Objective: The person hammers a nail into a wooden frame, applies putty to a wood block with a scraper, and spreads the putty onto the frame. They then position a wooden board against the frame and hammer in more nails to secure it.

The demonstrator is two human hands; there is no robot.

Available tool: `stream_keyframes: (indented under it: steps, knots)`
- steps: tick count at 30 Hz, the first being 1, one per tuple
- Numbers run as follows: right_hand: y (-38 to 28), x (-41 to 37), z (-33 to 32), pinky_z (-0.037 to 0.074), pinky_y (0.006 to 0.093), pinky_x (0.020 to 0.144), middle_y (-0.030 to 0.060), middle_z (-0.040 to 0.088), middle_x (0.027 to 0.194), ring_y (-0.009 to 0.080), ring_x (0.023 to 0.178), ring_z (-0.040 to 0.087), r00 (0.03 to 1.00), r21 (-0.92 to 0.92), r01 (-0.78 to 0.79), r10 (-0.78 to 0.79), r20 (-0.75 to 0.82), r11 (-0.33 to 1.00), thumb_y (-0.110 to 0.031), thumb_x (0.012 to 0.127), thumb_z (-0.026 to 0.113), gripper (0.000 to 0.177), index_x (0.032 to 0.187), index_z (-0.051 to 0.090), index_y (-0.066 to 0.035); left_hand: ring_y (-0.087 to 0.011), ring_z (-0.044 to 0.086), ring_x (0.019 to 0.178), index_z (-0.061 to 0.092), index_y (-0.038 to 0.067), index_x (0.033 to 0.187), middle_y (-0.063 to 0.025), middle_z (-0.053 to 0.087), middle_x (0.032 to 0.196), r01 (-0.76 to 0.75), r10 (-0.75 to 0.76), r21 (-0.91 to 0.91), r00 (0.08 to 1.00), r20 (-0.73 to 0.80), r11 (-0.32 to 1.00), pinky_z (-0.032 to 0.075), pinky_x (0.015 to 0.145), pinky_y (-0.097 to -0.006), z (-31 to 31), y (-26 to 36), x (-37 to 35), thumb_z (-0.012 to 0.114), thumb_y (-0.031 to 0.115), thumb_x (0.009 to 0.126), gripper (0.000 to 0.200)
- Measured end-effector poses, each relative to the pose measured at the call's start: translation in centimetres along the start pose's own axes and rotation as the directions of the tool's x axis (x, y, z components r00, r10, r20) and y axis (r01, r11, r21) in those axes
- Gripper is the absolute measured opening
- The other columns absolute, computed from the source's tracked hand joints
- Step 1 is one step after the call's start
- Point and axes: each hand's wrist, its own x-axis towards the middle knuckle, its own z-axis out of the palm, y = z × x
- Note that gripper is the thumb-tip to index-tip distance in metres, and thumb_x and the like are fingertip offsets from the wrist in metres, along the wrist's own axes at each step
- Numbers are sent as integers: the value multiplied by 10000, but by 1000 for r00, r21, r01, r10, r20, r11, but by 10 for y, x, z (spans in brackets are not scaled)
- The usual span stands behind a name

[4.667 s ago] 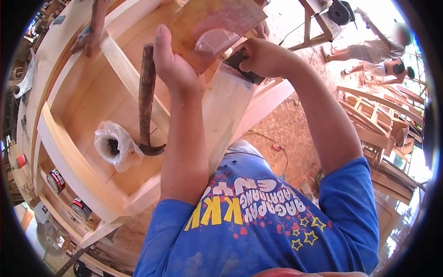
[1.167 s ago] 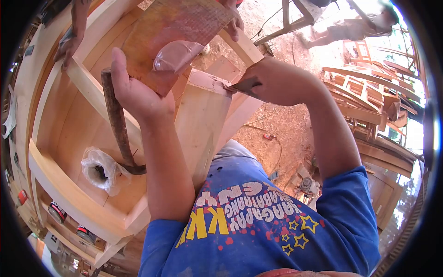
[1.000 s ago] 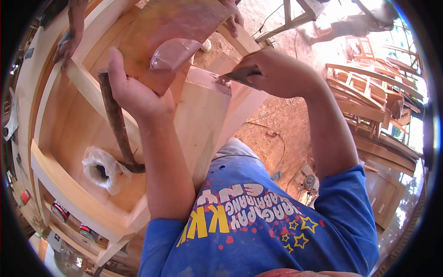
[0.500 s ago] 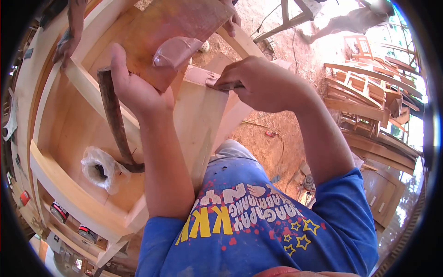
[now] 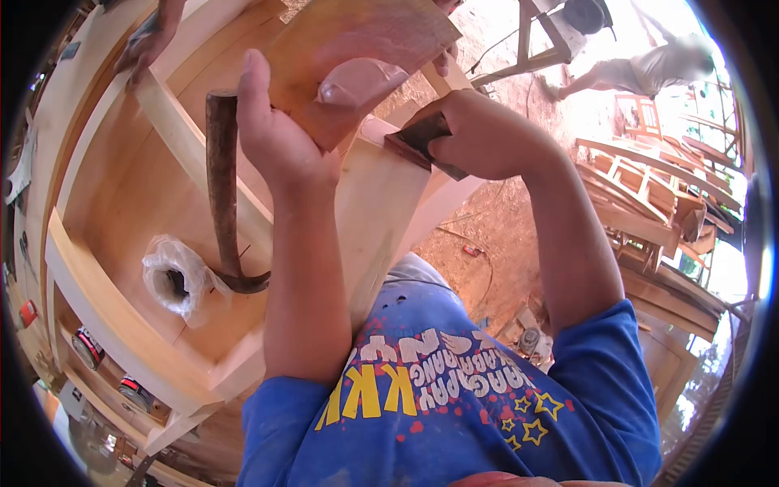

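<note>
My left hand (image 5: pixel 288 146) grips the lower left corner of a thin orange-brown board (image 5: pixel 300 61), thumb up along its edge. A lump of pinkish paste (image 5: pixel 361 81) lies on the board. In my right hand (image 5: pixel 487 134) is a dark flat scraper (image 5: pixel 422 142), its edge against the top end of a pale wooden panel (image 5: pixel 377 195). That panel runs down towards my body. Left of my left forearm, a dark curved wooden handle (image 5: pixel 221 178) stands in the open wooden frame (image 5: pixel 122 325), by a plastic-wrapped roll (image 5: pixel 174 280).
Another person's hand (image 5: pixel 142 53) rests on the frame at the upper left, and fingers (image 5: pixel 445 61) show behind the board. A person (image 5: pixel 641 73) is at the upper right, above stacked wooden parts (image 5: pixel 649 187). Cans (image 5: pixel 88 347) stand lower left.
My right hand has turned, so more of the scraper's dark face shows. The board, both my hands and the surroundings sit farther right in view.
</note>
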Motion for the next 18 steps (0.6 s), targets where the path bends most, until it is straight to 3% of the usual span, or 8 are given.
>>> stream_keyframes:
  steps: [3, 5, 8, 11, 14, 15, 17, 18]
  knots:
    - [-8, -2, 3, 568, 344, 782, 137, 777, 973, 194, 842, 720, 997, -39, 76, -76, -10, 996, -25, 850, 578, 437, 1259, 729, -8, -260, 671, 1123, 618, -47, 1301, -130, 681, 1253, 17, -16, -14, 998, 68, 1000, 523, 988, -392, -5, 0, 1, 494, 378, 1086, 492]
    - [-10, -2, 9, 573, 351, 834, 154, 783, 1017, 219, 913, 743, 991, -69, 126, -129, -44, 990, -33, 853, 584, 433, 1262, 722, 5, -255, 672, 1119, 621, -42, 1294, -125, 681, 1244, 1, -1, -9, 1000, 11, 1000, 525, 983, -386, -4, -1, 2, 499, 371, 1085, 479]
    - [-26, -9, 7, 569, 361, 895, 187, 779, 1074, 256, 978, 747, 995, -143, 82, -88, -41, 986, -23, 852, 592, 427, 1258, 717, 17, -252, 673, 1117, 626, -34, 1283, -119, 682, 1230, 3, -3, -11, 1000, 4, 1000, 526, 982, -381, -7, 0, 3, 500, 362, 1085, 461]
    - [-13, -11, 16, 582, 456, 889, 260, 743, 1003, 396, 935, 729, 943, -80, 284, -294, -155, 955, -90, 846, 575, 385, 1177, 750, -3, -253, 675, 1122, 630, -32, 1276, -118, 685, 1224, 4, -4, -28, 1000, -10, 1000, 525, 987, -382, -2, 4, 0, 501, 361, 1085, 455]
    - [-18, -17, -11, 573, 326, 865, 120, 786, 1061, 151, 947, 723, 994, 188, 112, -108, -31, 976, 18, 858, 608, 424, 1268, 714, 15, -264, 676, 1132, 629, -39, 1287, -129, 686, 1238, -22, 22, 17, 1000, -19, 1000, 523, 997, -394, -2, 4, 4, 491, 378, 1087, 483]
    - [-3, -8, -16, 572, 301, 866, 79, 785, 1051, 106, 928, 696, 988, 327, 148, -123, -94, 933, 12, 905, 622, 404, 1299, 714, -14, -270, 677, 1137, 627, -43, 1294, -134, 686, 1246, -27, 29, 48, 999, -23, 998, 522, 1001, -399, -5, 4, 3, 486, 386, 1088, 496]
    - [9, 9, -26, 568, 292, 908, 74, 785, 1064, 112, 946, 692, 974, 79, 121, -103, -201, 990, 2, 955, 642, 369, 1313, 718, -47, -279, 676, 1140, 625, -49, 1305, -142, 685, 1258, -6, 5, 43, 999, 34, 999, 520, 1006, -407, -4, 5, 0, 473, 399, 1090, 520]
    - [20, 17, -22, 564, 290, 925, 71, 784, 1073, 112, 967, 690, 968, 114, 176, -150, -202, 978, 2, 964, 644, 364, 1316, 718, -55, -284, 676, 1142, 624, -52, 1311, -146, 685, 1263, 4, -7, 40, 998, 63, 999, 519, 1009, -411, -2, 6, -2, 466, 406, 1091, 532]
